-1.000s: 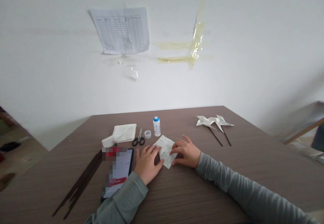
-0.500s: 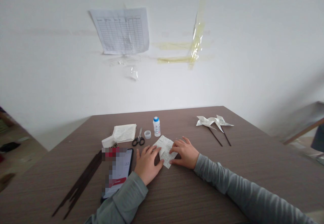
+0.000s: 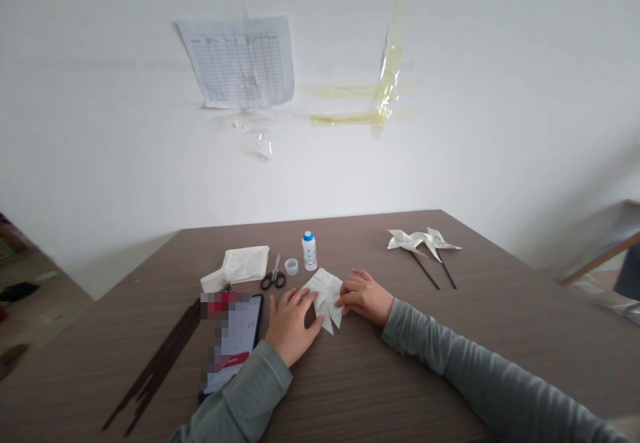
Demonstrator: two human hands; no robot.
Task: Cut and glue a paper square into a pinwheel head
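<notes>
A square of printed paper (image 3: pixel 326 291) lies on the table between my hands, with slits cut in from its corners. My left hand (image 3: pixel 291 323) rests on its left side, fingers spread and thumb near the lower corner. On the right side my right hand (image 3: pixel 366 299) pinches a paper flap between thumb and fingers, and the lower slit stands apart there. Just beyond the paper stands a white bottle with a blue cap (image 3: pixel 309 253). Beside it are a small clear cap (image 3: pixel 291 267) and black-handled scissors (image 3: pixel 273 277).
Two paper pinwheels on dark sticks (image 3: pixel 425 241) lie at the back right. A stack of paper (image 3: pixel 246 264) sits at the back left. A phone (image 3: pixel 235 343), partly blurred out, and a bundle of dark sticks (image 3: pixel 163 363) lie on the left of the table (image 3: pixel 350 389).
My right hand has closed on the paper's right flap and lifted or shifted it, so the lower slit now gapes. My left hand has stayed in place.
</notes>
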